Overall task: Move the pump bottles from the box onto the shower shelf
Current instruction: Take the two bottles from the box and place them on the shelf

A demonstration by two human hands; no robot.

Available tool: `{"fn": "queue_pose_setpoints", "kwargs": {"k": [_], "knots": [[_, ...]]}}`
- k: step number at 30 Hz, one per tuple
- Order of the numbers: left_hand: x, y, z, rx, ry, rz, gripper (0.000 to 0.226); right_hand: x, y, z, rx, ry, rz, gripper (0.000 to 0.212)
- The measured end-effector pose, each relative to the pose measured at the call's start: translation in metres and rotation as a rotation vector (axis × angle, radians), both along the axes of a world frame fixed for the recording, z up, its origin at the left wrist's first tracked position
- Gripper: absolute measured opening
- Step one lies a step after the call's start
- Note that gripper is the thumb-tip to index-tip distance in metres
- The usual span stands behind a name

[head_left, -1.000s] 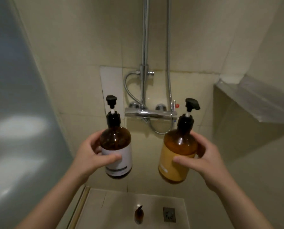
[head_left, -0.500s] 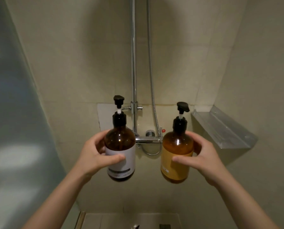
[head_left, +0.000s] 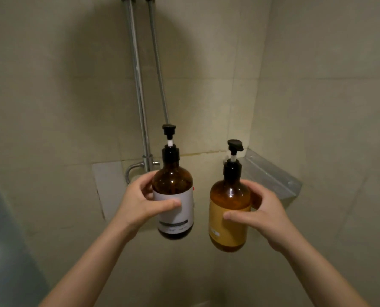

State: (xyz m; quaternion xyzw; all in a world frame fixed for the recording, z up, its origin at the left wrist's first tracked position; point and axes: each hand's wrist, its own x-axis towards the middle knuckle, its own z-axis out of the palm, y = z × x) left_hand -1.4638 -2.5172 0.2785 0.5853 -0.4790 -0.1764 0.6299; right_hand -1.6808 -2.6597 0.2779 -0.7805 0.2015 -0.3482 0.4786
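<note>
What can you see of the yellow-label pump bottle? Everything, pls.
The yellow-label pump bottle is amber and translucent, glass or plastic, with a rounded shoulder, a yellow-orange wrap label and a black collar and pump head on a white stem, apparently raised. It is held upright in mid-air, resting on nothing, by the right hand, thumb across the label and fingers behind. The metal corner shelf lies just beyond it to the right.
</note>
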Motion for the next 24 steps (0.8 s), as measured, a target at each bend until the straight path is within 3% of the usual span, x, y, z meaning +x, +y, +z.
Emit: {"fn": "queue_pose_setpoints", "kwargs": {"k": [4,8,13,17,24], "knots": [[0.006,-0.038,0.008,-0.007,-0.017,-0.009,0.070,0.003,-0.027,0.008,0.002,-0.020,-0.045,0.064],[0.009,-0.080,0.016,-0.004,-0.060,-0.027,0.058,0.008,-0.061,0.015,0.016,-0.060,-0.083,0.066],[0.015,-0.129,0.026,-0.016,-0.051,-0.087,0.075,0.009,-0.099,0.022,0.008,-0.051,-0.127,0.059],[0.016,-0.166,0.032,-0.017,-0.035,-0.155,0.068,0.009,-0.122,0.024,0.015,-0.066,-0.198,0.071],[0.020,-0.240,0.037,-0.030,-0.029,-0.298,0.053,0.010,-0.147,0.027,0.004,-0.058,-0.368,0.062]]}}
